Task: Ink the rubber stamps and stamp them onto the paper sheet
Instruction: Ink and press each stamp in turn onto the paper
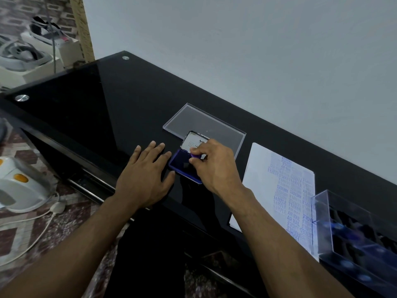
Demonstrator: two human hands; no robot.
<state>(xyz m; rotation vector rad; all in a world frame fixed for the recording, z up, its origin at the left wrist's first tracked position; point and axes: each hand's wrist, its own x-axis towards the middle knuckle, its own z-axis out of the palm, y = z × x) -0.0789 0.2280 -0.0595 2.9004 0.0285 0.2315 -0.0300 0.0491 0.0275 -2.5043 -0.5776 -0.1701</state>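
Note:
A blue ink pad [182, 164] lies open on the black glass table [111, 117], its lid [194, 141] raised behind it. My right hand [214, 166] pinches a small purple rubber stamp [196, 156] and holds it down on the pad. My left hand [146, 175] rests flat on the table with fingers spread, its fingertips touching the pad's left edge. To the right lies the white paper sheet [262, 181], covered with several blue stamped words such as SAMPLE and AIR MAIL.
A clear plastic lid [193, 119] lies flat behind the ink pad. A clear box [348, 214] holding several blue stamps stands at the right edge. A white wall runs behind the table. A white kettle [19, 186] and cable sit on the floor at left.

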